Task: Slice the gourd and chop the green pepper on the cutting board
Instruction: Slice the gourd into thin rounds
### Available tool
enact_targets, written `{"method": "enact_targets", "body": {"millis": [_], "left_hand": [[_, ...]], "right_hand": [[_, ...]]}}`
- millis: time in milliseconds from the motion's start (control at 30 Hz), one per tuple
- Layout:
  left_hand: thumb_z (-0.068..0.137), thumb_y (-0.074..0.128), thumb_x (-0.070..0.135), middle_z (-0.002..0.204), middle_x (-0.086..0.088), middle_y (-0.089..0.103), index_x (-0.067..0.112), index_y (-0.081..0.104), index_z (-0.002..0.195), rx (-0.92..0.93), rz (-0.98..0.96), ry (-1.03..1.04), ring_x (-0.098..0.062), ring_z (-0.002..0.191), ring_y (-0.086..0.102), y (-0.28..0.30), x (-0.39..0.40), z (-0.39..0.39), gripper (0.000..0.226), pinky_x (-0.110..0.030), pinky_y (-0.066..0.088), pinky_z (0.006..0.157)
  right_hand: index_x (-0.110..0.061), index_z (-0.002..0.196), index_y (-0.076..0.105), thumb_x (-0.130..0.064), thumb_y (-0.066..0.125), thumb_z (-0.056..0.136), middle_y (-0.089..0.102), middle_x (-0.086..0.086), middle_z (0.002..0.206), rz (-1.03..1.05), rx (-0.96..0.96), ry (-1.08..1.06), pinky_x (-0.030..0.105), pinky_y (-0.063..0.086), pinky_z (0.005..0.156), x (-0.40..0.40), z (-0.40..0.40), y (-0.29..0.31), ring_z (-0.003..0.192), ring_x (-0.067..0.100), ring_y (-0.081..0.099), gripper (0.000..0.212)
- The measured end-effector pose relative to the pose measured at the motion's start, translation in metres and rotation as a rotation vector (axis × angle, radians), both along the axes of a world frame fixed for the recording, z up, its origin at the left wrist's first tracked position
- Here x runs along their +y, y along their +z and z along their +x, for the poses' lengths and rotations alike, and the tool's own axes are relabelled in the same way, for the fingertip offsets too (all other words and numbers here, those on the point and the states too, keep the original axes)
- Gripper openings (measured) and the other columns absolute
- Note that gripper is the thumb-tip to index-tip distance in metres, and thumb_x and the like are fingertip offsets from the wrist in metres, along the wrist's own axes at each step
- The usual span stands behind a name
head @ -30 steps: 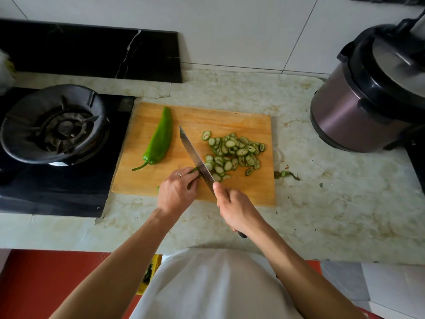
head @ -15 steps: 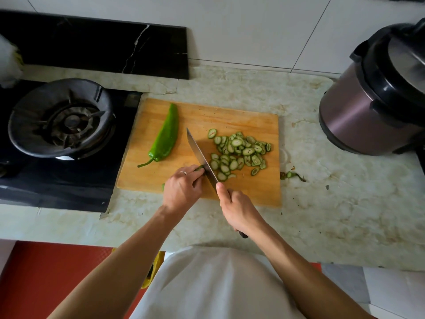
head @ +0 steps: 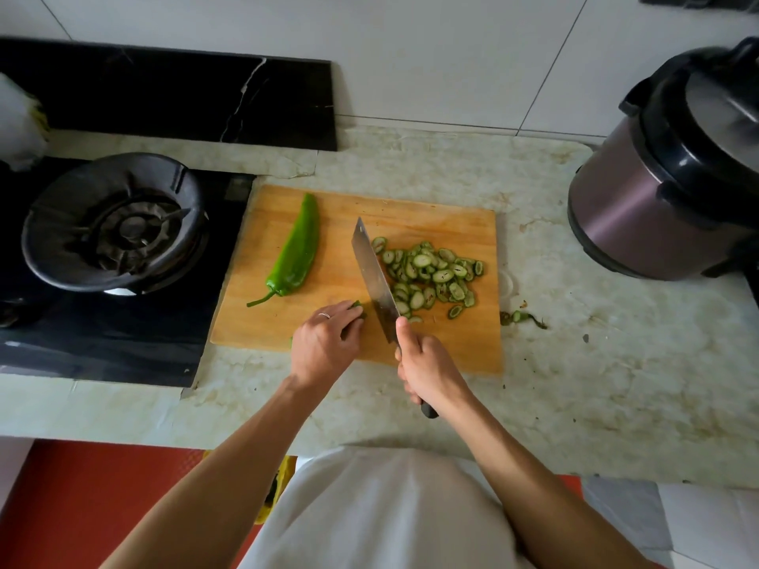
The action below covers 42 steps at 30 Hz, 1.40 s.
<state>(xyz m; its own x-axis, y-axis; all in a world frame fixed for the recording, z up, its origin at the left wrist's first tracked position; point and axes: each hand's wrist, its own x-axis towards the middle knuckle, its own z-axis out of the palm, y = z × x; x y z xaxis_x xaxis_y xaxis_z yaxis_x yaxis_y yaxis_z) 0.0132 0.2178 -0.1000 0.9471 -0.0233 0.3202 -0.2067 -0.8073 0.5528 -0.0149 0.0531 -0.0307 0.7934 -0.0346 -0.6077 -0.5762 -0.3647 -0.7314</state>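
The left hand (head: 326, 347) curls closed over the last stub of gourd (head: 357, 309), pinning it at the near edge of the cutting board (head: 410, 217); only a green tip shows past the fingertips, pointing toward the blade. The right hand (head: 427, 369) is wrapped tight around the handle of the knife (head: 376, 281), whose blade stands just right of that tip, running away from the body. The next cut seems to turn on this narrow gap, with fingers close by. Right of the blade lies the pile of gourd slices (head: 435, 277). The green pepper (head: 297, 252) lies whole to the left, lengthwise front to back, stem nearest, closer to the left hand. The surface (head: 595, 363) carries a scrap (head: 519, 318) beside the board.
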Motion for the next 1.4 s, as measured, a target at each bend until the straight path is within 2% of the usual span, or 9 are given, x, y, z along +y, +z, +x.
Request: {"method": "enact_targets", "body": {"millis": [200, 367, 467, 567, 667, 833, 1033, 1233, 1400], "left_hand": [[0.077, 0.072, 0.013, 0.1, -0.006, 0.077, 0.013, 0.081, 0.092, -0.026, -0.003, -0.009, -0.024, 0.092, 0.074, -0.004, 0.0, 0.0, 0.018, -0.034, 0.061, 0.067], [0.075, 0.071, 0.012, 0.098, -0.006, 0.077, 0.013, 0.081, 0.089, -0.04, -0.004, -0.01, -0.024, 0.091, 0.074, -0.004, 0.0, 0.001, 0.018, -0.034, 0.061, 0.066], [0.077, 0.069, 0.014, 0.099, -0.005, 0.077, 0.015, 0.081, 0.09, -0.034, -0.008, -0.006, -0.024, 0.091, 0.074, -0.006, 0.0, 0.0, 0.019, -0.033, 0.06, 0.066], [0.081, 0.062, 0.02, 0.099, -0.005, 0.077, 0.015, 0.081, 0.091, -0.043, -0.005, -0.013, -0.024, 0.092, 0.074, -0.006, 0.0, 0.0, 0.022, -0.033, 0.06, 0.065], [0.081, 0.058, 0.023, 0.099, -0.005, 0.077, 0.014, 0.081, 0.09, -0.043, 0.005, -0.004, -0.023, 0.092, 0.074, -0.006, -0.001, 0.0, 0.026, -0.033, 0.061, 0.062], [0.084, 0.057, 0.025, 0.099, -0.006, 0.077, 0.014, 0.081, 0.092, -0.068, 0.051, -0.025, -0.024, 0.091, 0.074, -0.007, -0.001, 0.001, 0.028, -0.032, 0.061, 0.062], [0.08, 0.066, 0.018, 0.099, -0.003, 0.077, 0.015, 0.081, 0.091, -0.05, 0.043, -0.019, -0.023, 0.091, 0.074, -0.008, 0.0, 0.002, 0.019, -0.032, 0.061, 0.062], [0.081, 0.058, 0.02, 0.098, -0.002, 0.077, 0.014, 0.081, 0.09, -0.099, 0.058, -0.018, -0.023, 0.089, 0.074, -0.007, -0.001, 0.002, 0.025, -0.031, 0.06, 0.06], [0.08, 0.066, 0.016, 0.098, -0.001, 0.077, 0.017, 0.082, 0.09, -0.104, 0.05, -0.002, -0.022, 0.089, 0.074, -0.01, -0.003, 0.0, 0.018, -0.03, 0.059, 0.06]], "right_hand": [[-0.015, 0.063, 0.048, -0.06, 0.035, 0.099, 0.046, -0.004, 0.045, -0.06, -0.111, 0.102, 0.029, 0.032, 0.046, -0.01, -0.01, 0.01, 0.039, 0.014, 0.041, 0.059], [-0.022, 0.069, 0.049, -0.056, 0.033, 0.102, 0.05, 0.007, 0.064, -0.115, -0.121, 0.199, 0.033, 0.038, 0.056, -0.007, -0.01, 0.015, 0.058, 0.025, 0.046, 0.05], [-0.013, 0.072, 0.052, -0.06, 0.034, 0.1, 0.051, 0.008, 0.063, -0.114, -0.098, 0.174, 0.031, 0.037, 0.051, -0.008, -0.009, 0.014, 0.053, 0.022, 0.046, 0.058], [-0.024, 0.07, 0.05, -0.056, 0.033, 0.102, 0.05, 0.009, 0.066, -0.127, -0.112, 0.223, 0.032, 0.037, 0.054, -0.009, -0.009, 0.012, 0.056, 0.025, 0.045, 0.049], [-0.011, 0.069, 0.051, -0.062, 0.033, 0.099, 0.051, 0.005, 0.059, -0.14, -0.105, 0.191, 0.031, 0.038, 0.049, -0.008, -0.008, 0.009, 0.049, 0.021, 0.045, 0.062], [-0.014, 0.063, 0.049, -0.062, 0.031, 0.099, 0.053, 0.004, 0.058, -0.145, -0.109, 0.186, 0.033, 0.042, 0.054, 0.0, -0.003, 0.008, 0.051, 0.022, 0.048, 0.062], [-0.009, 0.078, 0.058, -0.058, 0.031, 0.101, 0.068, 0.021, 0.091, -0.189, -0.108, 0.166, 0.031, 0.042, 0.068, 0.015, 0.002, 0.002, 0.087, 0.036, 0.064, 0.061], [-0.013, 0.066, 0.049, -0.059, 0.03, 0.101, 0.057, 0.004, 0.068, -0.235, -0.05, 0.195, 0.029, 0.035, 0.063, 0.005, -0.019, 0.001, 0.067, 0.025, 0.054, 0.061], [-0.012, 0.07, 0.052, -0.06, 0.026, 0.101, 0.062, 0.012, 0.077, -0.239, -0.083, 0.212, 0.029, 0.035, 0.066, 0.011, -0.005, 0.0, 0.073, 0.028, 0.055, 0.063]]}}
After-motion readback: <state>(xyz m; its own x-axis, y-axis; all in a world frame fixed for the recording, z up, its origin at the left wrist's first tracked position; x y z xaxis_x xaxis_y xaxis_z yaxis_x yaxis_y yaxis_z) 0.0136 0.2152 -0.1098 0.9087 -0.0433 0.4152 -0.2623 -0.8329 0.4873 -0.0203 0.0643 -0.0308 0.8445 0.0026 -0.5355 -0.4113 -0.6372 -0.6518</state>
